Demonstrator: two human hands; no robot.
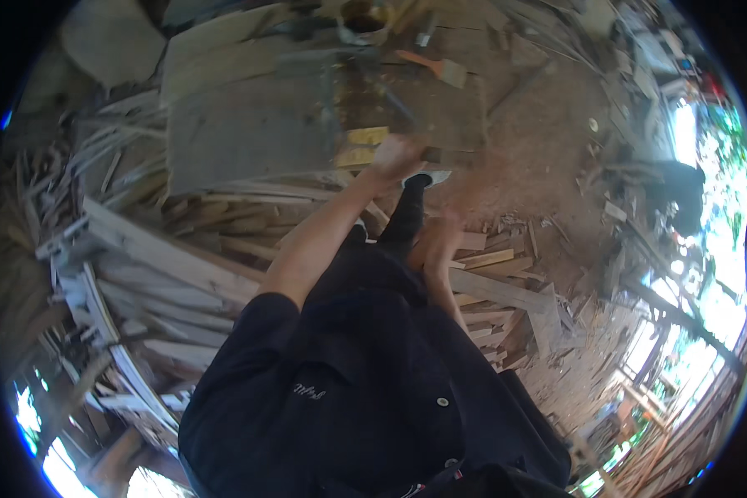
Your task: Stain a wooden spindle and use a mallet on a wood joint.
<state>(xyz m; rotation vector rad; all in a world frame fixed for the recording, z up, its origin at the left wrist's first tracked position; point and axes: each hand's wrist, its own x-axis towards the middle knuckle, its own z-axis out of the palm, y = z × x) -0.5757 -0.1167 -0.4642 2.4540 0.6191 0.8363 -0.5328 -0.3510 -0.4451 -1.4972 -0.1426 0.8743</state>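
My left hand (400, 154) is closed at the near edge of the wooden workbench (241, 137). A small dark block-like end (431, 155) shows at its right side; whether it belongs to something in the fist is not clear. Just left of that hand lies a yellow piece of wood (363, 147). Lower and to the right, beside my leg, my right hand (440, 242) is smeared by motion and its fingers cannot be made out. A faint reddish-brown blur spreads above it, too smeared to name.
A brush with an orange handle (419, 60) and a bucket (363, 23) sit on the far side. Wood offcuts (498, 286) cover the ground at right; long planks (166, 249) and scraps heap at left. My shoe (436, 177) shows below the bench edge.
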